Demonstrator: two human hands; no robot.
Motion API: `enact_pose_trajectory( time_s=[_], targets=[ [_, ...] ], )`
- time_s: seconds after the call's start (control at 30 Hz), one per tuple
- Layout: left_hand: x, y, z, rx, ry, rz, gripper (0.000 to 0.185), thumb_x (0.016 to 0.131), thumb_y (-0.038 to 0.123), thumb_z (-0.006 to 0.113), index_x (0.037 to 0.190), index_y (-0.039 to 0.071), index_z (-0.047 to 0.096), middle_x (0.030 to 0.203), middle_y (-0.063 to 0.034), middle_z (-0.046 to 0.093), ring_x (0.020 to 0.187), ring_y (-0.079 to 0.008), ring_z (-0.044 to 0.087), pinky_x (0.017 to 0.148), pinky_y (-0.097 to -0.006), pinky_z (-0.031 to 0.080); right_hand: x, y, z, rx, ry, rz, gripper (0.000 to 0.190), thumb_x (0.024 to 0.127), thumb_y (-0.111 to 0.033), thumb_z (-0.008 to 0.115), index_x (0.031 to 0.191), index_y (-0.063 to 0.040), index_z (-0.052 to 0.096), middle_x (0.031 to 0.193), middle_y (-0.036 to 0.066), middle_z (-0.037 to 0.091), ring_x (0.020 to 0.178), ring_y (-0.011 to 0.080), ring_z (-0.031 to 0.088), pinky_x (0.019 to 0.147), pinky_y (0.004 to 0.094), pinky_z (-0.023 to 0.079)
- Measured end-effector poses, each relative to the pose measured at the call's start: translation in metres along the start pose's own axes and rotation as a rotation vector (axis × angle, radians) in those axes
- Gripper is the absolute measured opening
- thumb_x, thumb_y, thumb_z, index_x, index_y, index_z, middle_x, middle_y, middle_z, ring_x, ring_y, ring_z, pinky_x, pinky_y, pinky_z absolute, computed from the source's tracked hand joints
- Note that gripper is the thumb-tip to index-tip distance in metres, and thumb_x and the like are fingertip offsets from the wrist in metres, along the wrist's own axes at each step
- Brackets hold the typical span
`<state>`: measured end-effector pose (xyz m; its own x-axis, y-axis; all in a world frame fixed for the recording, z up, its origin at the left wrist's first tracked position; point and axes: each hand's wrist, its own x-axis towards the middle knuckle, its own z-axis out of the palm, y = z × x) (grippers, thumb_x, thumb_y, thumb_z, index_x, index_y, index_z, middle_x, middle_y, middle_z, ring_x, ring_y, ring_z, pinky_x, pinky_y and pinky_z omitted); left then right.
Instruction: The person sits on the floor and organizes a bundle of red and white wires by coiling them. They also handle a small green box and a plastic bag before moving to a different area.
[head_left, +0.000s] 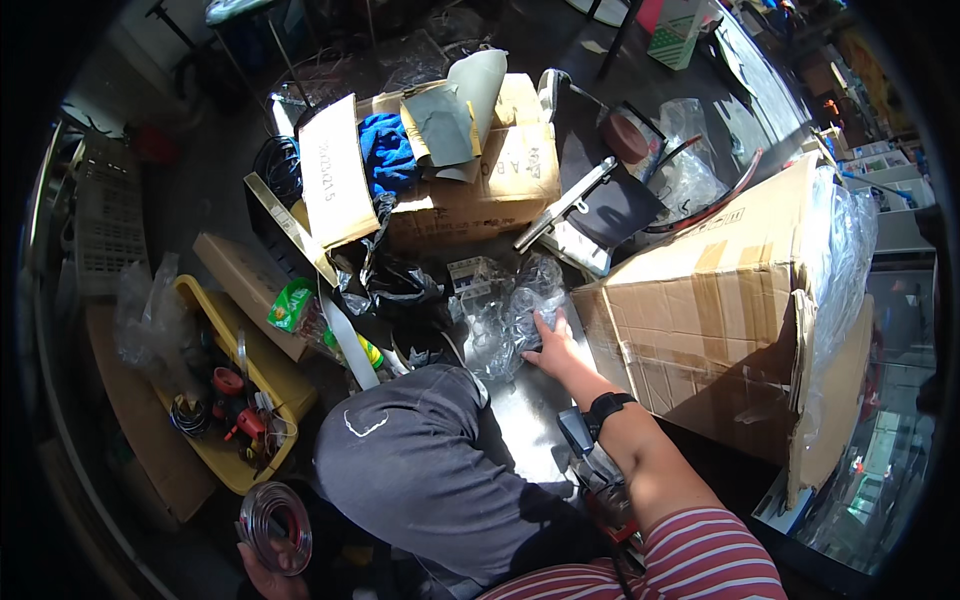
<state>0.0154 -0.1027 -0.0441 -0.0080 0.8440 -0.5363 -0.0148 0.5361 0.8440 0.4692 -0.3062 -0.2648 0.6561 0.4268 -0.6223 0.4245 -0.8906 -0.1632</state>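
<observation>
My left hand (271, 576) holds a coil of clear tubing (253, 517) with a reddish tint, low at the left beside my bent knee. My right hand (556, 349) reaches forward over the floor with its fingers spread. Its fingertips meet the near edge of a crumpled clear plastic bundle (541, 289); I see no grip around it. Just left of that bundle lies more clear plastic wrap (487, 330). Behind the wrap stands a small grey-white device resembling a circuit breaker (468, 274).
A large taped cardboard box (697, 300) stands close to my right forearm. Ahead, another carton (480, 210) holds blue cloth (388, 154) and abrasive-looking sheets (441, 124). At left, a yellow bin (300, 390) contains a red tool (244, 420) and wires. A glass-topped case (862, 465) borders the right.
</observation>
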Motion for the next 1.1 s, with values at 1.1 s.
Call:
enact_pose_trajectory(
  time_s=[1.1],
  targets=[
    [-0.003, 0.008, 0.013, 0.336, -0.078, 0.152, 0.034, 0.085, 0.019, 0.052, 0.11, -0.004, 0.051, 0.093, -0.0097, 0.058, 0.081, -0.0182, 0.056, 0.074, -0.03, 0.047, -0.037, -0.011, -0.036, 0.068, 0.13, -0.355, 0.046, 0.077, -0.023, 0.063, 0.121, -0.01, 0.053, 0.131, 0.016, 0.041, 0.117, 0.0341, 0.043, 0.096, 0.042, 0.037]
  ],
)
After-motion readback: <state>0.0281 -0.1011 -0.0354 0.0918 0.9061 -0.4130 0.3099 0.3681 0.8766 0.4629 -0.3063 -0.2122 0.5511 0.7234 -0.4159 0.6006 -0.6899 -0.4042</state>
